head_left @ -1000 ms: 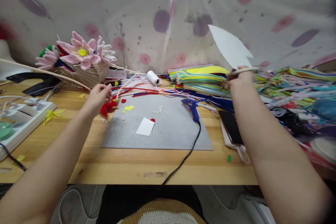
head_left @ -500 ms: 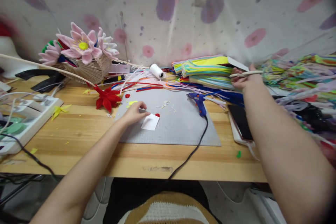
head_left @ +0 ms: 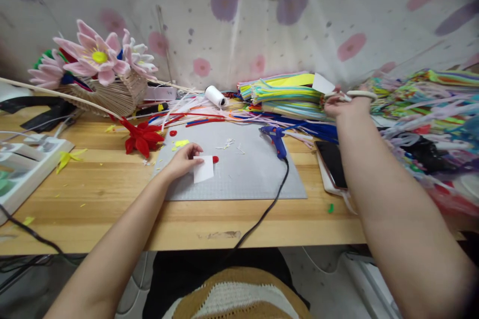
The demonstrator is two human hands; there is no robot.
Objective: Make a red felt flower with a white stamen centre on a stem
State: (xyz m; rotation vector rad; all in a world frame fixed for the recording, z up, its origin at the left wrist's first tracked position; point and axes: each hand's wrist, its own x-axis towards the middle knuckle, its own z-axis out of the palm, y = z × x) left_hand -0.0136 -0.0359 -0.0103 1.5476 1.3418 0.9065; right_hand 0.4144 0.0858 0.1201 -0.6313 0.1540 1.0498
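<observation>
A small white paper square (head_left: 204,169) is pinched in my left hand (head_left: 185,159), over the grey cutting mat (head_left: 254,174). Beside the paper's upper right corner lies a small red piece (head_left: 215,159). Far to the right, my right hand (head_left: 339,103) reaches to the end of the bundle of coloured pipe cleaners (head_left: 288,93). Its fingers are curled and partly hidden, and a white card (head_left: 323,83) sticks up next to them. A light-coloured handle shows at that hand, but what it grips is hard to make out.
A blue glue gun (head_left: 276,140) with a black cable lies on the mat. A phone (head_left: 332,163) is under my right forearm. Left stand pink flowers (head_left: 93,55), a red flower (head_left: 141,137) and a power strip (head_left: 37,169). A white thread spool (head_left: 215,96) lies behind.
My left hand now has the white paper between its fingers, its edge raised slightly. My right hand's fingers have closed more, and the card beside them is tilted differently. The whole view has shifted.
</observation>
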